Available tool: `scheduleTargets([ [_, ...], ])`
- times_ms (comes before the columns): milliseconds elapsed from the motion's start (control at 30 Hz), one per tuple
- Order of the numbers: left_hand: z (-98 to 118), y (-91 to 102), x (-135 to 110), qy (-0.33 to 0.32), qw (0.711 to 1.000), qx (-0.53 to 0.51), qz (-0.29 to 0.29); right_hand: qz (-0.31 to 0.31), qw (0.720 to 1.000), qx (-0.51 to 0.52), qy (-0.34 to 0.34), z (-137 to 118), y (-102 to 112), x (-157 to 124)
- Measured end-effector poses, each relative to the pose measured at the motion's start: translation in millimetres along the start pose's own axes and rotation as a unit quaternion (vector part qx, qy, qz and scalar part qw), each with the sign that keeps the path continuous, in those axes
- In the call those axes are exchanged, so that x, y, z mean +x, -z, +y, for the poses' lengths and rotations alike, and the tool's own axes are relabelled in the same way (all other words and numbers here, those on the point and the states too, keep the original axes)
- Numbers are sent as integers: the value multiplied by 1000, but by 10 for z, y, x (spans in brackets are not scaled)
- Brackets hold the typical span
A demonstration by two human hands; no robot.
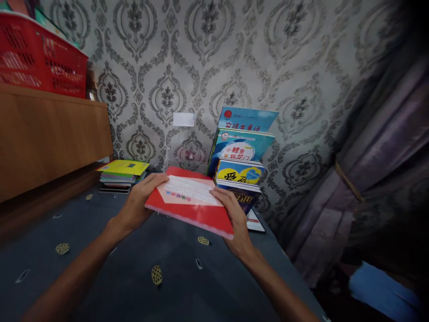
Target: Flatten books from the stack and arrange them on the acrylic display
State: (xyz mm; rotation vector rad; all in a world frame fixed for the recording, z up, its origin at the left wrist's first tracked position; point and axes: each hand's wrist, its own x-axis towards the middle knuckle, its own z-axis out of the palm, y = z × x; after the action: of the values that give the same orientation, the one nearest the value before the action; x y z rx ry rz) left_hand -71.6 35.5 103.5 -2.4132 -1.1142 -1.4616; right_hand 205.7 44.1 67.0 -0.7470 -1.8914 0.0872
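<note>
Nearest, at the bottom of the frame, a dark cloth (117,286) printed with yellow motifs covers the surface. Above it, at the centre, a red book (192,211) is held at a tilt. The left hand (142,197) grips its left edge; the right hand (237,219) grips its right edge, fingers laid over the cover — both grips closed on the book. Its pale panel (192,190) carries small print, too fine to read, and a line of coloured characters, not legible with certainty.

Right of centre, books stand in a stepped row. Front: a dark book (246,199), title partly hidden. Next: a yellow-and-blue book (239,172), "爱" legible. Behind: a teal book (246,145) marked "小鲤鱼跳龙门". Rearmost: a blue book (248,117) marked "安徒生童话" — lower edge of the title covered.

Left of centre, a pile (122,172) lies flat, yellow cover uppermost. Upper left, a red basket (60,67) sits on a wooden cabinet (50,138). A grey curtain (365,147) hangs at right. Patterned wallpaper (208,36) fills the background.
</note>
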Motion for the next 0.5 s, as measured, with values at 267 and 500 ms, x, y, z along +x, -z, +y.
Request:
scheduleTargets([
  [267,25,47,141,16,999,20,41,-13,1000,-21,18,-19,-9,404],
  [500,-402,-17,550,28,998,-28,43,-40,998,-46,24,176,-77,924],
])
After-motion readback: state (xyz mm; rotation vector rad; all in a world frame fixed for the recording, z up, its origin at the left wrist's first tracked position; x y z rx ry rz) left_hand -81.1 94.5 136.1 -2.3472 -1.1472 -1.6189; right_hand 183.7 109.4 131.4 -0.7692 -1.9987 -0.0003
